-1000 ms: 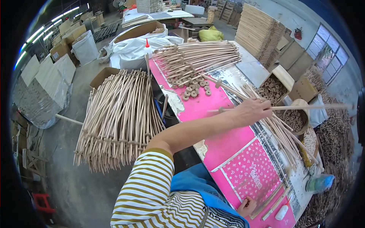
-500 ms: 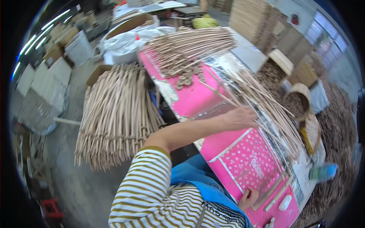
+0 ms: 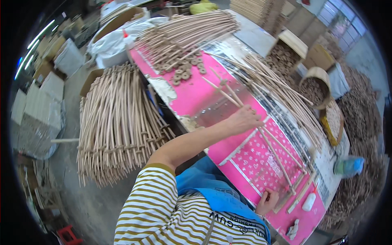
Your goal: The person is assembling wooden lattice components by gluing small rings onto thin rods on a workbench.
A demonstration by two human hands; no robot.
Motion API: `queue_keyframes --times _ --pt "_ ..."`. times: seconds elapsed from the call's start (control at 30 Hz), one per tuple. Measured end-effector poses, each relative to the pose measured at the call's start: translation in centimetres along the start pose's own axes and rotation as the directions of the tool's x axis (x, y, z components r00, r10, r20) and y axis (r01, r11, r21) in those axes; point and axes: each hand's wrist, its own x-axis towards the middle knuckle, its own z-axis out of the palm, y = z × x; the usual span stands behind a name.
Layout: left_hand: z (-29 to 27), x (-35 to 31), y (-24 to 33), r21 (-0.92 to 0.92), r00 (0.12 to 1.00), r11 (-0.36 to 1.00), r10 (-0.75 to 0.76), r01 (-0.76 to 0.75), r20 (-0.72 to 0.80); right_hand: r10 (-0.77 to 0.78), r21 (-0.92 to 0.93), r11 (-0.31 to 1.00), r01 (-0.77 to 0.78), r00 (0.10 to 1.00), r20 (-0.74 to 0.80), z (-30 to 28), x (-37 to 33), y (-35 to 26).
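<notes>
My left hand (image 3: 245,119) reaches across the pink table covering, fingers closed around two thin wooden sticks (image 3: 275,157). They extend from both sides of the fist, and the lower ends lie over a patterned pink panel (image 3: 257,171). A small wooden ring (image 3: 223,82) sits on one stick near its upper end. Close to my body, my right hand (image 3: 268,200) rests at the panel's near edge with curled fingers; what they hold, if anything, is hidden. Beside it are wooden strips (image 3: 301,192) and a white glue bottle (image 3: 309,201).
Loose wooden rings (image 3: 183,73) lie near a stack of sticks (image 3: 192,34) at the far end. More sticks (image 3: 286,98) line the table's right side, by a box of small wooden pieces (image 3: 281,57) and a round tub (image 3: 314,90). A large stick bundle (image 3: 118,122) stands left.
My left hand has brought the sticks leftward from the table's right side, so they now cross the patterned panel. My right hand stays near the panel's edge. The view has shifted slightly.
</notes>
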Motion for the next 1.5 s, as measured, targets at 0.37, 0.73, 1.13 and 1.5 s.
queue_keyframes --times 0.37,0.73,1.13,1.5 --pt "4.9 0.7 0.2 -0.148 0.955 0.987 -0.012 0.058 0.297 0.055 -0.025 0.998 -0.055 0.998 0.006 -0.7 0.4 -1.4" --pt "6.9 3.4 -1.1 -0.371 0.954 0.928 0.078 0.037 0.29 -0.01 -0.128 0.992 0.008 1.0 -0.017 -3.9 4.7 -2.3" --pt "3.8 4.8 -1.3 -0.398 0.928 0.91 0.042 0.118 0.37 -0.144 -0.255 0.95 0.179 0.978 0.149 3.9 17.3 3.4" --pt "2.5 5.0 -1.4 -0.383 0.949 0.909 -0.037 0.162 0.314 -0.07 0.021 0.998 0.067 0.939 0.337 2.6 19.5 3.3"
